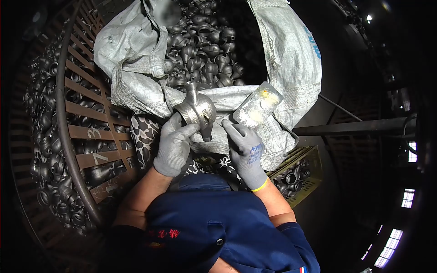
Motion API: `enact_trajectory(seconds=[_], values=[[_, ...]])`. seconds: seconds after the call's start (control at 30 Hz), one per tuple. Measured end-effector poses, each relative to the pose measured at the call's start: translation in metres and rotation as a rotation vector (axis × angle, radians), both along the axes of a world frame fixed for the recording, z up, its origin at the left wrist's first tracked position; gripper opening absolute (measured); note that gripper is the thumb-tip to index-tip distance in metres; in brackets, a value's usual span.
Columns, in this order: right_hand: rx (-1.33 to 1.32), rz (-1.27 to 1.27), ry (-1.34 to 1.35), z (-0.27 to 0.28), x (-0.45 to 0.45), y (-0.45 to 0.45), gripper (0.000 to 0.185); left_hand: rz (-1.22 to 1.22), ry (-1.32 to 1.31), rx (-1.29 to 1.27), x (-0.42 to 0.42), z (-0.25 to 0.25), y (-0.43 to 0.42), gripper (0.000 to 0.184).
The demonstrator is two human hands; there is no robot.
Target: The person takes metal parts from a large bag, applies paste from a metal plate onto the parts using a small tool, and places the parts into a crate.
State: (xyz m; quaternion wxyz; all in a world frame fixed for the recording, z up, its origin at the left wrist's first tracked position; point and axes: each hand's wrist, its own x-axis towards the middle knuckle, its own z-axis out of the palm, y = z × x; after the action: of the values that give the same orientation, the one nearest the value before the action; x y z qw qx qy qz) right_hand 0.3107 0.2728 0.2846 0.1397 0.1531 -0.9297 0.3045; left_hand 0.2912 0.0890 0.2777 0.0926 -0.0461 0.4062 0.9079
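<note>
My left hand, in a grey coated glove, is closed around the lower left side of a dark metal casting. The casting has a rounded body, a threaded collar facing left and narrow necks at top and bottom. My right hand, gloved alike, is apart from the casting, with its index finger stretched out and other fingers partly bent; I see nothing held in it. Just above it, a small flat tray smeared with whitish-yellow paste rests by the edge of a white woven sack. Whether my fingertips touch the tray is unclear.
Many similar castings fill the sack. To the left, a rusty barred metal cage holds more. A yellow crate with several castings stands at lower right, beneath a horizontal metal bar.
</note>
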Motion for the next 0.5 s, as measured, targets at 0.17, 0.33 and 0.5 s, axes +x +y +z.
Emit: enact_trajectory(seconds=[0.17, 0.33, 0.5], values=[[0.037, 0.097, -0.016, 0.000, 0.002, 0.000, 0.045, -0.007, -0.013, 0.035, -0.002, 0.003, -0.001, 0.044], [0.022, 0.129, -0.130, -0.005, 0.001, 0.001, 0.049, -0.001, 0.013, -0.008, -0.004, 0.004, 0.003, 0.046], [0.081, 0.130, -0.132, -0.005, -0.001, 0.002, 0.050, 0.008, 0.007, -0.030, -0.005, 0.002, 0.003, 0.046]])
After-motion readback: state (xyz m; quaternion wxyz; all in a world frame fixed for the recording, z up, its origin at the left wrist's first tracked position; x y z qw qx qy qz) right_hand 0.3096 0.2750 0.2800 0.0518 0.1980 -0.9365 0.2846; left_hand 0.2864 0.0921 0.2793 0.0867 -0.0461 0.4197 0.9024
